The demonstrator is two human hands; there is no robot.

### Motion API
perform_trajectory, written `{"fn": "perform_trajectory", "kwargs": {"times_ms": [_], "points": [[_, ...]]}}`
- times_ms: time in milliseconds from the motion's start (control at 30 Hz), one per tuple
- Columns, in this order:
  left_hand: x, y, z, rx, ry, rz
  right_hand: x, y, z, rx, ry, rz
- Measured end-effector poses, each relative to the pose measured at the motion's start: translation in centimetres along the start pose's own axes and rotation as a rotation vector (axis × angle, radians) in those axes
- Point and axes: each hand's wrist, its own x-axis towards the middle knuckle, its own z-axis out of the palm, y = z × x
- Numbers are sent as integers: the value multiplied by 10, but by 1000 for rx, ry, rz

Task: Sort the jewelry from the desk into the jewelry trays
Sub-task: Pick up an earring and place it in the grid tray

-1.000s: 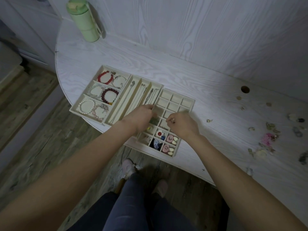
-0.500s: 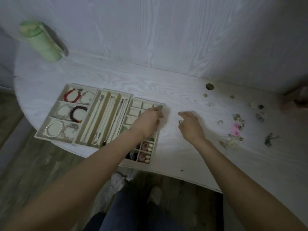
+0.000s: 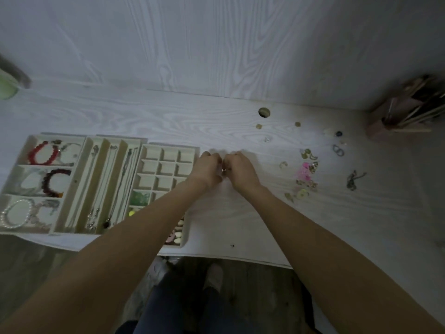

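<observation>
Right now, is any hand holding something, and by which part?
A small ring-like piece sits pinched between the left hand and the right hand. Which part they grip cannot be told.

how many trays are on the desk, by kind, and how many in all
bracelet tray with wide compartments: 1
necklace tray with long slots: 1
small-grid tray: 1
total: 3 trays
</observation>
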Motion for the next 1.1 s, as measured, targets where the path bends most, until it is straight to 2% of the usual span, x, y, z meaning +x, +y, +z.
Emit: {"fn": "perform_trajectory", "kwargs": {"times_ms": [133,300,533,767,967,1100], "points": [[3,4,-1,-52,54,22,1,5,2,30,-11,31],[6,8,-8,-12,23,26,0,7,-2,96,1,30],[5,11,-4,-36,48,25,-8,10,-11,308,24,107],[-17,2,-10,-246,103,89,-29,9,-19,539,31,108],[-38,4,-28,-250,94,110,-42,-3,-27,847,23,144],[-53,-6,-41,-411,129,68,-49,-19,-37,872,8,76]]}}
